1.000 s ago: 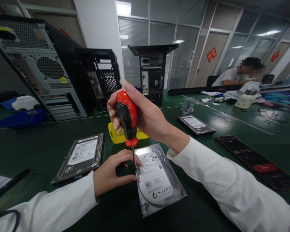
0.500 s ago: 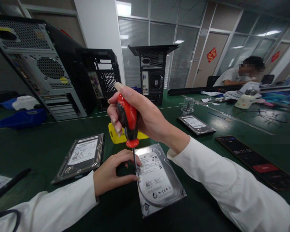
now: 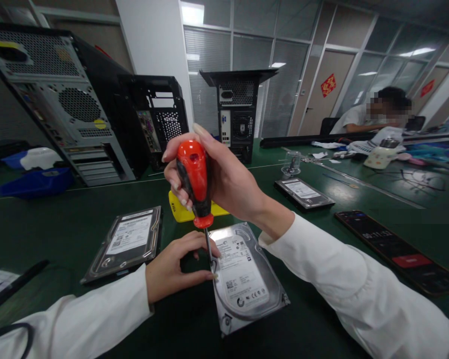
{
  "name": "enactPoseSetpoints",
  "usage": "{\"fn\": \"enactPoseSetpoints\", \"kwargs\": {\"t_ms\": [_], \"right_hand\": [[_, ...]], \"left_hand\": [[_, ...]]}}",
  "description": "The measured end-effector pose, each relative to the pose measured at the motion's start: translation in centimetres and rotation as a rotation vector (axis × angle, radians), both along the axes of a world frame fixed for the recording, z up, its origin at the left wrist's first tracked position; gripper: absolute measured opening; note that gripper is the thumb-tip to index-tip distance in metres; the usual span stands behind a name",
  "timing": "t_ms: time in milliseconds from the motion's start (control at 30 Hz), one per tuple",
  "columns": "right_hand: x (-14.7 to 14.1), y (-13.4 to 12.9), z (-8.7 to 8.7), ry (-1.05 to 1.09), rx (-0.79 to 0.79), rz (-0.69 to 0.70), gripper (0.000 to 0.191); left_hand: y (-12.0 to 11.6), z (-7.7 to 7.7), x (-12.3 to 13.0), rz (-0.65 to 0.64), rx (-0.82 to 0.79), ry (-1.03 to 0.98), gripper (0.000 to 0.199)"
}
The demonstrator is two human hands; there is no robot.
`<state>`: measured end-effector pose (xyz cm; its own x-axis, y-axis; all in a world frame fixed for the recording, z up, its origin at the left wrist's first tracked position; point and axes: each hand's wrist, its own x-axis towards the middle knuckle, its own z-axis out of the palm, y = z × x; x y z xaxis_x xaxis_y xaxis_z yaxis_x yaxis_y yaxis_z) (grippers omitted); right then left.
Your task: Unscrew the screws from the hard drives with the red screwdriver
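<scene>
My right hand [image 3: 228, 174] is closed around the red and black handle of a screwdriver [image 3: 197, 182]. Its thumb lies along the back of the handle top, and the metal shaft points down to the left edge of a silver hard drive [image 3: 243, 279] with a white label. At that edge, my left hand [image 3: 179, 264] grips the drive, thumb and forefinger on either side of the shaft near its tip. The tip itself is hidden by the fingers. Behind the screwdriver lies a yellow object [image 3: 181, 209], partly covered by my right hand.
Another hard drive [image 3: 127, 242] lies to the left, and a third [image 3: 304, 193] at the back right. A phone [image 3: 392, 249] showing a timer is on the right. Computer cases [image 3: 108, 99] stand behind, beside a blue tray [image 3: 37, 183]. One person [image 3: 359, 117] sits far right.
The screwdriver handle has turned in my right hand, its red top now facing me more. My thumb and fingers have shifted around it. My left hand and the drive have stayed put.
</scene>
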<state>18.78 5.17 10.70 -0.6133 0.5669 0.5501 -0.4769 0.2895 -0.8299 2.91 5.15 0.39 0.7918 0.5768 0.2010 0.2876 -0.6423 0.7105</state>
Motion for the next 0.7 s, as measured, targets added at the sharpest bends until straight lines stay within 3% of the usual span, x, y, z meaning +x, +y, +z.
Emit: {"fn": "enactPoseSetpoints", "kwargs": {"t_ms": [300, 700], "right_hand": [[0.0, 1.3, -0.5, 0.035, -0.004, 0.089, 0.029], [-0.2, 0.7, -0.4, 0.031, 0.001, 0.058, 0.017]], "left_hand": [[0.1, -0.2, 0.0, 0.004, -0.010, 0.005, 0.021], [0.1, -0.2, 0.0, -0.006, -0.014, -0.008, 0.022]]}}
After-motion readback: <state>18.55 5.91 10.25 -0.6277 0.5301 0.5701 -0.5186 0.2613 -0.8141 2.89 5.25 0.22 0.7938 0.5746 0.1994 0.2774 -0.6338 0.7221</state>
